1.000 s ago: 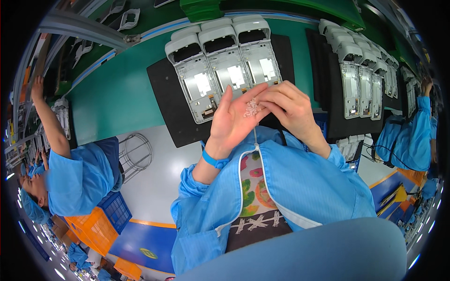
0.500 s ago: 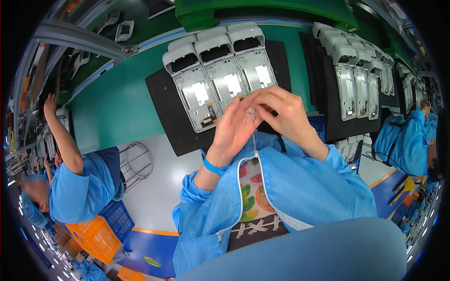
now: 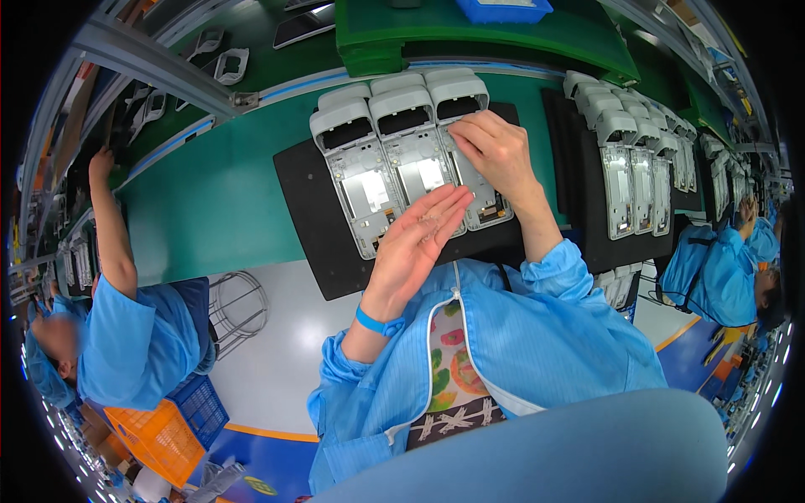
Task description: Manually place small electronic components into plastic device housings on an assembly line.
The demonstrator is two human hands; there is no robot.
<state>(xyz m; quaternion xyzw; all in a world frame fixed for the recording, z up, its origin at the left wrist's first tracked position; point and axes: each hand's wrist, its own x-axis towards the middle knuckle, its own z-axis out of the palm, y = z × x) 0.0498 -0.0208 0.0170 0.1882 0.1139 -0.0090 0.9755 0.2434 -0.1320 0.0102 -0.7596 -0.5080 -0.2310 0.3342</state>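
Carefully poised: both hands over a row of grey housings

Three grey housings stand side by side on a black mat (image 3: 306,230), which lies on the green worktop (image 3: 218,201). Each has a hooded upper end with a dark opening and a long, shallow body toward the wearer. The right hand (image 3: 501,155) is over the right-hand housing (image 3: 459,87), its fingertips at the upper part of the body, just below the hood. Thumb and forefinger are brought close together; whether they touch the housing or grip anything, I cannot tell.

The left hand (image 3: 408,250) is nearer the wearer, in front of the middle housing (image 3: 419,168), half cupped and tilted to the right. Its fingers lie together, lightly bent; what the palm holds cannot be made out. A blue wristband (image 3: 379,323) circles that wrist.

To the right, more grey housings (image 3: 619,193) stand in rows on dark matting. Beyond the mat, a green shelf (image 3: 495,46) carries a blue tray (image 3: 503,10). At the left, a co-worker (image 3: 138,339) in blue reaches up with one arm, near a wire-framed stool (image 3: 239,310).
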